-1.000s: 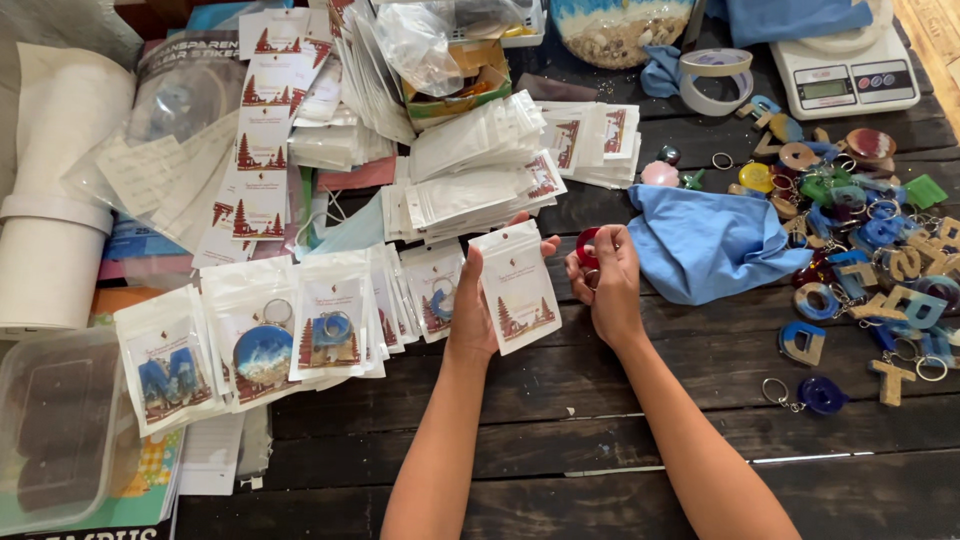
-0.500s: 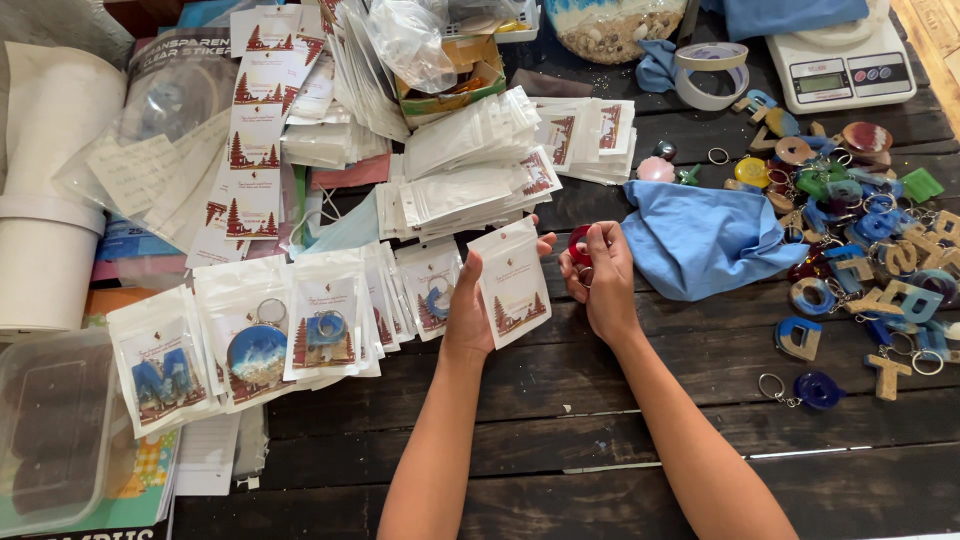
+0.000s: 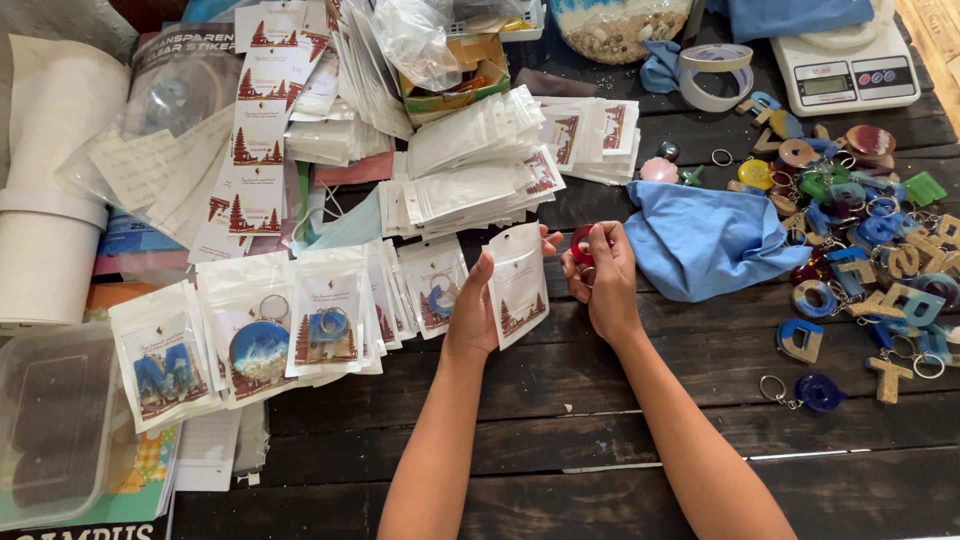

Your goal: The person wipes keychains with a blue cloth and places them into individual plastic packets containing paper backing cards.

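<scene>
My left hand [image 3: 478, 302] holds a small clear plastic pouch [image 3: 519, 284] with a white printed card inside, upright above the dark wooden table [image 3: 560, 400]. My right hand [image 3: 603, 278] pinches a small red resin keychain [image 3: 582, 245] right beside the pouch's top edge. The two hands nearly touch at the fingertips. A crumpled blue cloth [image 3: 705, 238] lies just right of my right hand.
Packed keychain pouches [image 3: 260, 335] lie in rows at left, with stacks of empty pouches [image 3: 480, 170] behind. Loose coloured keychains [image 3: 870, 250] are scattered at right. A white scale [image 3: 845, 70], tape roll [image 3: 715, 75], white roll [image 3: 50, 200] and plastic tub [image 3: 45, 430] stand around.
Both hands stay in about the same place. The pouch has tilted slightly and the red keychain sits closer to its opening.
</scene>
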